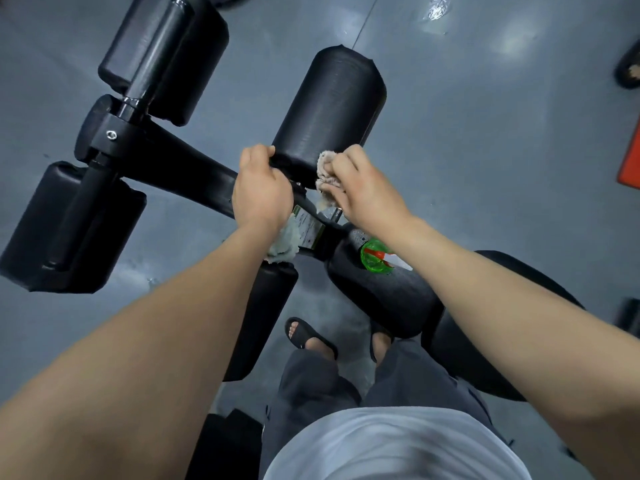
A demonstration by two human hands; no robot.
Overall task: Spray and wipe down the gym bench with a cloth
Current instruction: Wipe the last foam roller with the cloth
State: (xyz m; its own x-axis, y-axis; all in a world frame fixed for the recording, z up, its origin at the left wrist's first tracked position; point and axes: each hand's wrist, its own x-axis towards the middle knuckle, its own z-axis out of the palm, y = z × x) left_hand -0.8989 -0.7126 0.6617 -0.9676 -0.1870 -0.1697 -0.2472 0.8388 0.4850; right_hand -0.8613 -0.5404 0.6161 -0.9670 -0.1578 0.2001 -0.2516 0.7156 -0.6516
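A black gym bench stands below me, its frame bar (187,157) running left to several foam rollers. My left hand (261,188) grips the near end of the upright black roller pad (329,105). My right hand (360,185) holds a beige cloth (325,171) bunched against the same pad's lower right edge. A second pale cloth (285,244) lies on the frame under my left wrist. A green spray bottle (375,259) with a red and white top rests on the bench seat (384,299), partly hidden by my right forearm.
Two black roller pads (162,53) (69,230) sit at the left on the grey floor. My feet in black sandals (308,336) stand beside the seat. An orange mat edge (632,157) and a dark sandal (628,69) lie at the far right.
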